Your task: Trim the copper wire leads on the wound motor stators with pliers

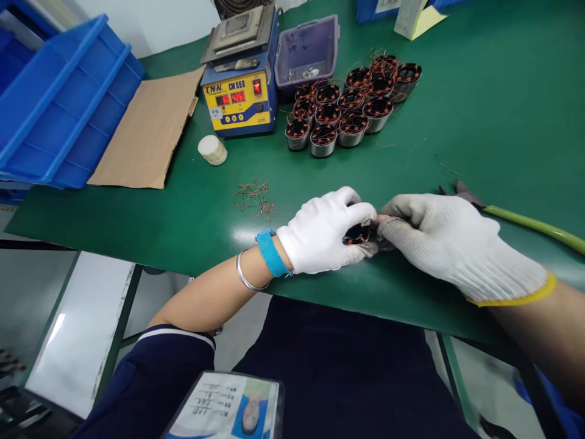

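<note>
1. Left grip: the gloved left hand (326, 235) is clamped around a small wound stator (358, 233), fingers curled over its top; only a dark edge with copper winding shows between the gloves.
2. Right grip: the gloved right hand (450, 244) meets the left at the stator, its fingertips (388, 227) pinched together against the part's right side. What they pinch is too small to tell.
3. Location: the stator is held just above the green surface (479, 122), near its front edge.
4. Just behind the right hand lies a pair of cutters (512, 216) with green handles, flat on the surface.
5. Left of the hands, a scatter of clipped copper wire ends (253, 196) lies on the surface.
6. Further back stands a cluster of wound stators (351, 103), packed side by side.
7. Beside the cluster sit a blue and yellow solder pot (241, 85) with a red readout and a purple tray (307, 52).
8. At far left: a white roll of tape (212, 150), a cardboard sheet (148, 131) and blue bins (59, 100).
</note>
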`<state>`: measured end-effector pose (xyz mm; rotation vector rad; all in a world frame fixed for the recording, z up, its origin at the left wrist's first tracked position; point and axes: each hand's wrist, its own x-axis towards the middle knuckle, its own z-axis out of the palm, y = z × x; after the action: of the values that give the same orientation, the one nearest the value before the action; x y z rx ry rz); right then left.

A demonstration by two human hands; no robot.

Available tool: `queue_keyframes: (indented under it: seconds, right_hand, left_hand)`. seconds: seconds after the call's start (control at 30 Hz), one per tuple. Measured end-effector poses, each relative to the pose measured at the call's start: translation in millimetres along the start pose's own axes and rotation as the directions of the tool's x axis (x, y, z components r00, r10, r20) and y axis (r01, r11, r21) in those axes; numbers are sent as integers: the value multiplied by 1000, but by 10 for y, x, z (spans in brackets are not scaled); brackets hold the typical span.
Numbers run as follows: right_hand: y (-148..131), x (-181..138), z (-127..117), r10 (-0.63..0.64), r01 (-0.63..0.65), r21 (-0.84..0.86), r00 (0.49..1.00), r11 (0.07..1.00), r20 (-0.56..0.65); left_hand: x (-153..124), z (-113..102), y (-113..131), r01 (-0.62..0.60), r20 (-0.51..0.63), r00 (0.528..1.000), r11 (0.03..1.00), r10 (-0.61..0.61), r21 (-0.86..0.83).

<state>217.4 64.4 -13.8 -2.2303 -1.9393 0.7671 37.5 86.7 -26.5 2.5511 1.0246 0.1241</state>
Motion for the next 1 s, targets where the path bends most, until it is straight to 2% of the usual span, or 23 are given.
queue_keyframes:
  seconds: [0.13,0.2,0.47,0.57,0.63,0.7,0.77,0.83,0.9,1.0]
  right_hand:
    - [-6,22,9,51,-85,221,987,972,155]
    - [15,31,30,38,-80,251,985,965,169]
    - [66,16,62,-55,23,246,991,969,121]
    - [111,51,93,-149,151,162,989,975,-25]
    - [166,89,129,-295,310,78,942,947,-161]
    - [221,132,165,-448,461,-2,861,887,-241]
    - [254,174,190,-549,557,-61,784,828,-289]
    - [258,209,204,-594,601,-97,729,793,-339]
    - [243,235,211,-607,620,-106,696,777,-384]
    - [235,252,215,-591,615,-75,706,785,-390]
  left_hand:
    - [-20,12,46,20,-23,1000,999,-20,25]
    - [-25,24,60,30,-21,999,999,-29,12]
    - [41,118,53,74,-9,997,992,-76,-98]
    - [54,141,65,125,-31,991,980,-131,-154]
    - [48,156,76,151,-50,985,968,-164,-202]
    - [34,175,86,157,-82,980,956,-183,-248]
    - [17,197,97,158,-115,973,945,-198,-288]
    - [3,215,104,167,-137,966,933,-220,-318]
    - [-5,225,109,180,-149,959,925,-241,-335]
    - [-9,228,111,183,-170,953,923,-251,-337]
